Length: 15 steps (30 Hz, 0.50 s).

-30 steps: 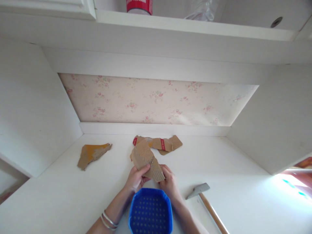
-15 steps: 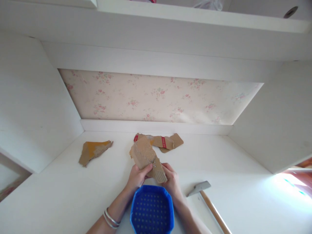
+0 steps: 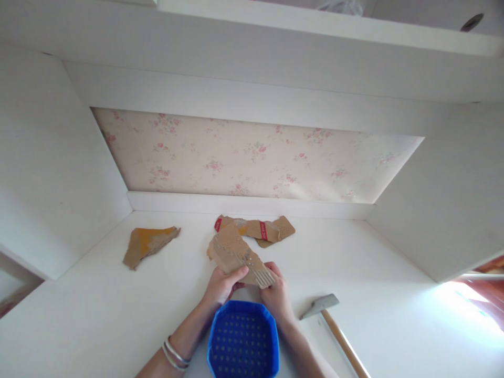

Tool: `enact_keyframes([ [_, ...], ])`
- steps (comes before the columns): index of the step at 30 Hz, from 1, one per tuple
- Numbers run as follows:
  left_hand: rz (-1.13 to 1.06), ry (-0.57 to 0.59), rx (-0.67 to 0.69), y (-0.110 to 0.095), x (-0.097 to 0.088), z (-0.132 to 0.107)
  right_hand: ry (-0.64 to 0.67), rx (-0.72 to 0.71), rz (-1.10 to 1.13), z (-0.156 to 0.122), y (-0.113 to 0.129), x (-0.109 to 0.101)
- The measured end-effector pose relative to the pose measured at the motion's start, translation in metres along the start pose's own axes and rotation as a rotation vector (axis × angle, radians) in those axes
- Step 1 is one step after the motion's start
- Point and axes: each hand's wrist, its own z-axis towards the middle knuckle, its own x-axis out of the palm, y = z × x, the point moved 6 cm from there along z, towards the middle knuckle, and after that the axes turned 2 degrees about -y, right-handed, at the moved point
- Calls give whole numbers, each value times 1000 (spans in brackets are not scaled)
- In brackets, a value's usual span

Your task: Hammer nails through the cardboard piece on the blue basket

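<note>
Both my hands grip one torn piece of brown cardboard just above the white desk. My left hand pinches its near edge with the thumb on top. My right hand holds the ribbed right end, fingers curled under it. Small pale dots speckle the cardboard's face. A blue plastic basket with a perforated bottom sits right below my wrists. Silver bangles circle my left wrist.
Another cardboard scrap with red tape lies behind the held piece, near the back wall. A third scrap with a yellow patch lies at the left. A hammer with a wooden handle rests at the right. White side panels enclose the desk.
The held cardboard has tilted flatter and lower, its right end dropping toward my right hand. The view has shifted slightly.
</note>
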Motion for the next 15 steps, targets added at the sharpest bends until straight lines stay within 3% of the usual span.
enact_keyframes([
  [15, 1, 31, -43, 4, 0, 0, 49, 2, 52, -3, 5, 0],
])
